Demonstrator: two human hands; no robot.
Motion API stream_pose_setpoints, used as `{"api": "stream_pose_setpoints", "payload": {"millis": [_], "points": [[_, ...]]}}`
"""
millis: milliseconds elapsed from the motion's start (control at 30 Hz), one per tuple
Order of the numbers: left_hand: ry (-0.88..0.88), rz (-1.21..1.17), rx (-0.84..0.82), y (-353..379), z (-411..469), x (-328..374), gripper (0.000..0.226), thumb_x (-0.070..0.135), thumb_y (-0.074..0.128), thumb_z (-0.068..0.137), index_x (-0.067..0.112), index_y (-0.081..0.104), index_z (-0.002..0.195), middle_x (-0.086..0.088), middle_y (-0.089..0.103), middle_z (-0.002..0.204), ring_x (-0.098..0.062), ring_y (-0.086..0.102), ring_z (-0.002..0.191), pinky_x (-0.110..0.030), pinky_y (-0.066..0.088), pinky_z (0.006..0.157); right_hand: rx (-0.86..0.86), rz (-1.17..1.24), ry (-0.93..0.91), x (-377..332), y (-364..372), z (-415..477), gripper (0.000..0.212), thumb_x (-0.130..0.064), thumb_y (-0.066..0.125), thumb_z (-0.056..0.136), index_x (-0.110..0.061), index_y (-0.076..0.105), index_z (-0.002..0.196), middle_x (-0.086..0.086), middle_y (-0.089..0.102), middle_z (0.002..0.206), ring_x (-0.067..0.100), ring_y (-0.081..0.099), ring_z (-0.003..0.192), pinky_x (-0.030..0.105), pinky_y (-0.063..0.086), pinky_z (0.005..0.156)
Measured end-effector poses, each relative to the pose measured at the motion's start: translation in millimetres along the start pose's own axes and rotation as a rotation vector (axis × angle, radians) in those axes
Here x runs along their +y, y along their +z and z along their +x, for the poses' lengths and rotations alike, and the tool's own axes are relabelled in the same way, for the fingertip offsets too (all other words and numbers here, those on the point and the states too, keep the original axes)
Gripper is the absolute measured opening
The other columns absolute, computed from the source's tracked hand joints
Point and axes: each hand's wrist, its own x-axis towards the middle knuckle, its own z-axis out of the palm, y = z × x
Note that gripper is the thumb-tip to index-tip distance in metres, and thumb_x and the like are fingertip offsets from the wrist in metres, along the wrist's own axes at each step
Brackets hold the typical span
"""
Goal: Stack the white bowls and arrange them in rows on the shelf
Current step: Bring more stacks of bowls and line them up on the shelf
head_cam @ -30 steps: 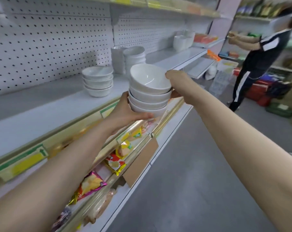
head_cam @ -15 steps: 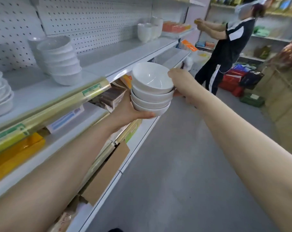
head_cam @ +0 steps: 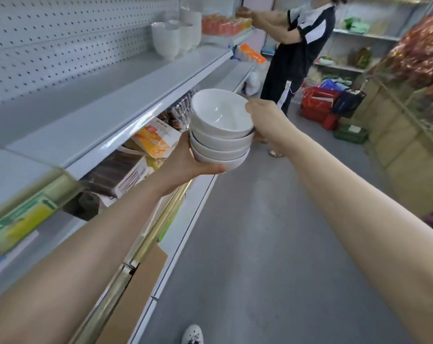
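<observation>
Beside grey metal shelf (head_cam: 126,112): stack of four white ceramic bowls (head_cam: 220,130), cradled underneath by left hand (head_cam: 185,162), fingers curled; right hand (head_cam: 262,115) steadying rim, fingers hidden.

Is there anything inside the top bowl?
Empty. The top bowl of the stack shows only its bare, shiny white inside. The left hand supports the stack from below; the right hand steadies it.

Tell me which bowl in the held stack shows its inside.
Only the top bowl of the stack shows its empty white inside. The three bowls under it show only their outer rims. The left hand supports the stack from below; the right hand steadies its side.
</observation>
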Motion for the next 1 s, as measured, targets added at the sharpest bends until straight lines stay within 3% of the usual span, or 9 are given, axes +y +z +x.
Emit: {"api": "stream_pose_setpoints", "payload": {"millis": [67,133,267,367,467,567,767,867,1000], "points": [[-0.001,0.012,-0.013,-1.9,35.4,-2.8,0.093,0.023,0.095,0.058,0.023,0.041,0.134,0.015,0.058,0.125,0.012,0.054,0.109,-0.016,0.051,0.087,0.016,-0.008,-0.002,-0.1,-0.3,33.8,0.039,-0.023,0.038,0.082,-0.029,0.048,0.044,-0.006,0.039,0.055,0.019,0.041,0.052,0.027,0.035,0.06],[0.005,0.005,-0.03,-0.9,67.0,-5.4,0.079,0.012,0.091,0.063,0.029,0.044,0.125,0.02,0.058,0.118,0.018,0.055,0.102,-0.01,0.049,0.08,0.028,-0.013,-0.005,0.3,-1.3,65.0,0.039,-0.023,0.039,0.083,-0.028,0.046,0.045,-0.006,0.038,0.056,0.019,0.039,0.057,0.028,0.034,0.06],[0.027,-0.012,-0.047,3.2,126.9,-12.4,0.067,0.003,0.086,0.067,0.033,0.046,0.111,0.024,0.055,0.108,0.023,0.055,0.093,-0.007,0.048,0.074,0.024,-0.005,-0.001,5.6,-6.3,128.1,0.021,-0.027,0.038,0.083,-0.024,0.047,0.064,-0.001,0.05,0.068,0.025,0.054,0.064,0.035,0.049,0.073],[0.029,0.005,-0.029,5.6,175.5,-22.6,0.076,0.013,0.092,0.063,0.029,0.048,0.122,0.014,0.063,0.116,0.012,0.059,0.104,-0.018,0.053,0.086,0.018,-0.007,-0.019,13.2,-8.8,179.7,0.019,-0.029,0.038,0.084,-0.023,0.047,0.068,-0.001,0.05,0.071,0.028,0.054,0.07,0.036,0.047,0.072],[0.029,0.025,0.011,9.1,222.1,-34.3,0.09,0.022,0.095,0.058,0.025,0.046,0.134,0.008,0.062,0.128,-0.006,0.058,0.12,-0.04,0.053,0.097,-0.026,0.011,-0.044,19.9,-10.4,233.4,0.02,-0.03,0.039,0.086,-0.023,0.056,0.078,-0.001,0.053,0.076,0.024,0.054,0.07,0.042,0.055,0.081],[0.024,0.037,0.066,17.2,265.8,-39.7,0.095,0.027,0.096,0.058,0.027,0.044,0.137,0.009,0.06,0.132,-0.009,0.056,0.123,-0.043,0.053,0.097,-0.075,0.019,-0.079,23.7,-13.4,287.2,0.021,-0.033,0.039,0.08,-0.024,0.058,0.081,0.001,0.055,0.073,0.025,0.059,0.069,0.049,0.057,0.086],[-0.034,0.048,0.208,28.6,345.0,-42.3,0.087,0.024,0.094,0.061,0.026,0.047,0.134,0.011,0.063,0.127,-0.006,0.06,0.117,-0.036,0.057,0.087,-0.222,-0.01,-0.198,18.7,-19.6,396.2,0.026,-0.026,0.037,0.085,-0.012,0.059,0.086,0.005,0.057,0.078,0.029,0.057,0.082,0.04,0.05,0.082],[-0.038,0.038,0.313,28.7,374.3,-38.3,0.067,0.011,0.088,0.068,0.032,0.05,0.119,0.022,0.064,0.108,0.014,0.06,0.099,-0.013,0.053,0.072,-0.277,0.006,-0.249,7.3,-14.5,442.2,0.021,-0.03,0.039,0.08,-0.019,0.056,0.075,0.006,0.059,0.077,0.027,0.056,0.076,0.048,0.054,0.086],[-0.072,0.098,0.45,8.2,401.8,-41.3,0.079,0.017,0.087,0.069,0.024,0.038,0.131,0.028,0.047,0.111,0.032,0.047,0.088,0.003,0.041,0.066,-0.355,0.067,-0.307,-13.7,5.6,485.0,0.018,-0.028,0.043,0.077,-0.021,0.055,0.065,0.004,0.054,0.072,0.024,0.052,0.068,0.048,0.055,0.073]]}}
